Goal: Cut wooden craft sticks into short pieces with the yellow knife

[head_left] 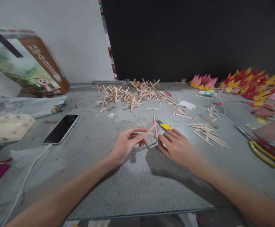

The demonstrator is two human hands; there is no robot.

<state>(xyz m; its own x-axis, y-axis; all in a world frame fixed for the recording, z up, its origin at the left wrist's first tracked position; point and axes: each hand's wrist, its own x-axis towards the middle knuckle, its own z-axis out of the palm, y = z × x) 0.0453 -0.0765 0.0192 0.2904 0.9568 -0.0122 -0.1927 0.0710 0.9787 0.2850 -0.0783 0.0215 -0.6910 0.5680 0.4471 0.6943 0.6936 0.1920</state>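
My left hand point(128, 142) pinches a small cross of wooden sticks point(151, 129) just above the grey table point(132, 189). My right hand point(175, 145) is closed on the other end of the same sticks, fingers curled. A pink stick point(155, 125) and a yellow utility knife point(164, 126) lie right behind my hands. Further back sits a large pile of glued stick crosses point(132, 93). Loose flat sticks point(207, 132) lie to the right of my right hand.
A phone point(61, 128) with a white cable lies to the left. A cardboard box point(26, 64) leans at the back left. Yellow-handled scissors point(265, 151) lie at the right, with red and yellow paper shapes point(253, 83) behind. A glue tube point(206, 93) lies near them.
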